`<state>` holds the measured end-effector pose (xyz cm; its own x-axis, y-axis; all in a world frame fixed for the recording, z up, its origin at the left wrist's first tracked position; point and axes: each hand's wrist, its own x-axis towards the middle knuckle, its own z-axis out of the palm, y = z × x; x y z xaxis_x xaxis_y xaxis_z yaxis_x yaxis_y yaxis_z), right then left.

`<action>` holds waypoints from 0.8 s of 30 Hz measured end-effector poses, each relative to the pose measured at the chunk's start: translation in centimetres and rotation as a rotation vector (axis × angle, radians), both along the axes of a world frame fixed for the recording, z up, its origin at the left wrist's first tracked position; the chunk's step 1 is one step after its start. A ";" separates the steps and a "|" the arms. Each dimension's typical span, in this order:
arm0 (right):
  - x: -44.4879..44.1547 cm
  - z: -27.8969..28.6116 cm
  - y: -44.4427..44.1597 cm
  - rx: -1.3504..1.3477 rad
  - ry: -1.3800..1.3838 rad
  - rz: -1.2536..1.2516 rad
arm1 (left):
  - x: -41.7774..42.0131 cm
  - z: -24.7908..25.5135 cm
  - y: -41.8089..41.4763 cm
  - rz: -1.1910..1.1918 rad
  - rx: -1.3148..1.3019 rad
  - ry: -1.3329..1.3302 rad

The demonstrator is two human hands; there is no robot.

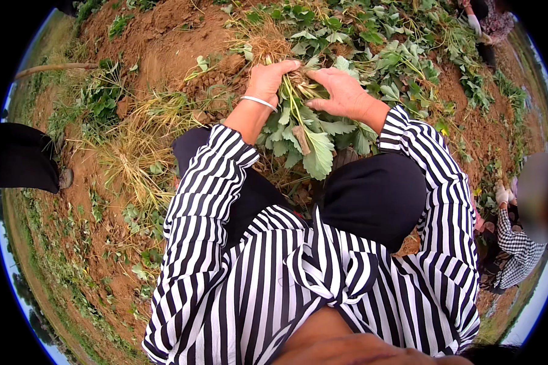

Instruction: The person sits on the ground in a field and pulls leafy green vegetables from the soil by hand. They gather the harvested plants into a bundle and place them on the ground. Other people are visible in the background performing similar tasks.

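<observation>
My left hand [267,82], with a light bracelet at the wrist, is closed around a bunch of uprooted leafy plants [297,123]. Pale brown roots [271,48] stick out beyond the hand, and the broad toothed green leaves hang towards my knees. One dry brown leaf [301,139] lies among them. On the other side of the bunch is my right hand [340,93], its thumb and fingers apart around the stems; whether it grips any of them is unclear. The fingers of my left hand are partly hidden behind the plants.
More uprooted green plants [406,59] lie across the reddish soil [164,41] ahead and to the right. Dry grass [132,155] is at my left, with a curved stick [57,68] beyond. Two other people are at the right, one in a checked sleeve [513,237], another with a white glove [474,25].
</observation>
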<state>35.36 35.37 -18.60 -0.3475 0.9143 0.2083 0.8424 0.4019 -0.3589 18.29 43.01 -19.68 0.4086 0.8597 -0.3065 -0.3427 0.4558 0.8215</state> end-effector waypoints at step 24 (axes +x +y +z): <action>-1.6 0.3 4.4 -0.242 1.296 -0.303 | 1.4 -2.9 -0.6 -0.059 0.504 0.016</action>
